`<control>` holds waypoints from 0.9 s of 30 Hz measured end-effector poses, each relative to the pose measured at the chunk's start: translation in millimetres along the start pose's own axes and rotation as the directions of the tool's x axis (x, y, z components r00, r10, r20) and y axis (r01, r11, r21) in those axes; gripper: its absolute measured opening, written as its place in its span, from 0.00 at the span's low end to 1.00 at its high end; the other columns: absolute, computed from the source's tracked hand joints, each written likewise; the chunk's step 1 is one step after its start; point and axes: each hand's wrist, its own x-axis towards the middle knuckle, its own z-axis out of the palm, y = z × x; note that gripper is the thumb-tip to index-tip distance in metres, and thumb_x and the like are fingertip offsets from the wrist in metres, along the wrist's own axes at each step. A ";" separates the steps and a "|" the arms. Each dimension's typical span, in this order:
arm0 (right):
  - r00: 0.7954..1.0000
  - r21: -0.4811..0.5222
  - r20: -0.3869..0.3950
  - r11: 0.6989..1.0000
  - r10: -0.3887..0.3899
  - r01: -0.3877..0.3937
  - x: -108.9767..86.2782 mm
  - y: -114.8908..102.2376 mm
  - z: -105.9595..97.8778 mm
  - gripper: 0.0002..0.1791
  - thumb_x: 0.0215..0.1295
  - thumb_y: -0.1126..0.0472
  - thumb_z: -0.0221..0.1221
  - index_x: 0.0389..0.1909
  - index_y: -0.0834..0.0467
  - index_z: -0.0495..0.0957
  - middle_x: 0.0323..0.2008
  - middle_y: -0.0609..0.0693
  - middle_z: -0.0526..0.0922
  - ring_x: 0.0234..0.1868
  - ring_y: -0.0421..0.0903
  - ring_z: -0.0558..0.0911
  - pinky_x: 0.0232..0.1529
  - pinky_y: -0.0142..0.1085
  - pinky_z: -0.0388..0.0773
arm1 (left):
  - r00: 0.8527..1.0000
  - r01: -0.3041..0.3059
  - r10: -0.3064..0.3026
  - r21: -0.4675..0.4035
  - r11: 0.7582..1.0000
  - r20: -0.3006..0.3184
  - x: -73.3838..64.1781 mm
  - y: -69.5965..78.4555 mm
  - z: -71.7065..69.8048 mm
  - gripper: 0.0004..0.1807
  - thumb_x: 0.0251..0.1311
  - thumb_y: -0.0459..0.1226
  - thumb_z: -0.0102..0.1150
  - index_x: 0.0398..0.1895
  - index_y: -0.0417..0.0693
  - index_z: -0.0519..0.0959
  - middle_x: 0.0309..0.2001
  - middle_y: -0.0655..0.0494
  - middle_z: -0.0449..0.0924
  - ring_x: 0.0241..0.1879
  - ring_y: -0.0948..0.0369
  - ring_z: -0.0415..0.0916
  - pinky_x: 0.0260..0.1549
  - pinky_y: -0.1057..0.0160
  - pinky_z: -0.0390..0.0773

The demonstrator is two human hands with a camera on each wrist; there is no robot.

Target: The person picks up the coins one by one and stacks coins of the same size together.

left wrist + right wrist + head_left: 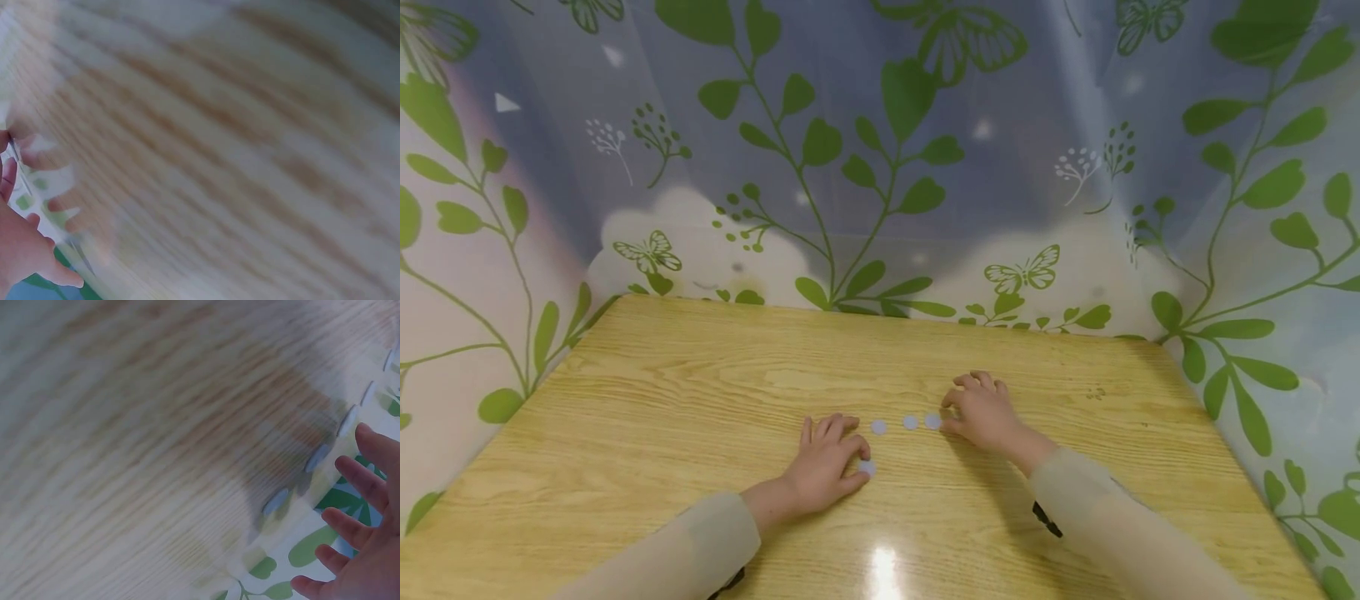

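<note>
Small pale round discs lie on a wood-grain table. In the head view my left hand (823, 471) has its thumb and index finger at opposite edges of a near disc (867, 468), pinching it against the tabletop, its other fingers spread. My right hand (985, 417) hovers at the right end of a short row, thumb tip right at the end disc (932, 421). The middle disc (910, 422) and the left disc (878, 427) lie between the hands. In the right wrist view the right hand (362, 531) has loosely extended fingers beside several discs (317, 457).
The wooden table (700, 375) fills the lower head view, with a bright light reflection near its front. A printed curtain (850, 167) with leaves and butterflies surrounds its back and sides. A small dark mark (1096, 393) shows on the tabletop at right.
</note>
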 end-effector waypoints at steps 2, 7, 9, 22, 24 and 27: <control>1.000 0.003 0.008 1.000 0.003 -0.003 4.6 -2.0 2.6 0.14 0.56 0.50 0.64 0.41 0.53 0.82 0.59 0.61 0.72 0.64 0.66 0.62 0.58 0.65 0.58 | 1.000 0.003 -0.003 0.002 1.000 0.000 0.0 -0.5 0.5 0.07 0.59 0.45 0.59 0.35 0.56 0.73 0.63 0.41 0.63 0.65 0.40 0.55 0.58 0.26 0.45; 1.000 -0.013 0.013 1.000 -0.003 0.003 13.2 -5.5 9.1 0.11 0.57 0.50 0.63 0.37 0.51 0.83 0.58 0.59 0.72 0.64 0.65 0.62 0.59 0.65 0.57 | 1.000 0.004 -0.004 -0.005 1.000 0.001 0.4 -1.2 1.6 0.07 0.59 0.45 0.59 0.35 0.56 0.73 0.63 0.42 0.63 0.65 0.41 0.55 0.58 0.26 0.45; 1.000 -0.015 0.008 1.000 -0.002 0.002 15.1 -6.4 10.3 0.10 0.56 0.51 0.64 0.37 0.51 0.84 0.58 0.59 0.73 0.64 0.64 0.62 0.59 0.65 0.57 | 1.000 0.002 -0.002 -0.009 1.000 0.000 0.6 -1.0 1.5 0.07 0.59 0.45 0.59 0.35 0.55 0.73 0.63 0.41 0.63 0.65 0.40 0.55 0.58 0.26 0.45; 0.999 -0.039 0.044 0.999 0.005 -0.003 22.7 -14.7 7.7 0.04 0.54 0.54 0.66 0.27 0.50 0.83 0.56 0.55 0.75 0.64 0.61 0.63 0.60 0.61 0.58 | 1.000 0.007 -0.006 -0.012 1.000 0.006 -0.2 -1.2 -0.1 0.07 0.59 0.46 0.59 0.35 0.56 0.73 0.63 0.42 0.63 0.65 0.41 0.55 0.59 0.27 0.45; 0.998 -0.041 0.063 0.999 0.013 -0.010 23.7 -15.8 6.2 0.05 0.54 0.54 0.66 0.27 0.50 0.83 0.56 0.55 0.75 0.64 0.61 0.62 0.60 0.61 0.58 | 1.000 0.004 -0.004 -0.007 1.000 0.004 -0.1 -1.4 0.0 0.08 0.59 0.46 0.59 0.35 0.56 0.73 0.63 0.42 0.63 0.65 0.41 0.55 0.59 0.27 0.45; 0.995 -0.036 0.092 0.999 0.026 -0.023 24.6 -17.2 3.2 0.06 0.55 0.53 0.65 0.25 0.51 0.81 0.56 0.56 0.74 0.64 0.62 0.61 0.60 0.62 0.57 | 1.000 0.004 -0.004 -0.006 1.000 0.004 0.0 -1.6 0.3 0.08 0.59 0.46 0.59 0.35 0.56 0.73 0.63 0.42 0.64 0.65 0.41 0.56 0.59 0.27 0.45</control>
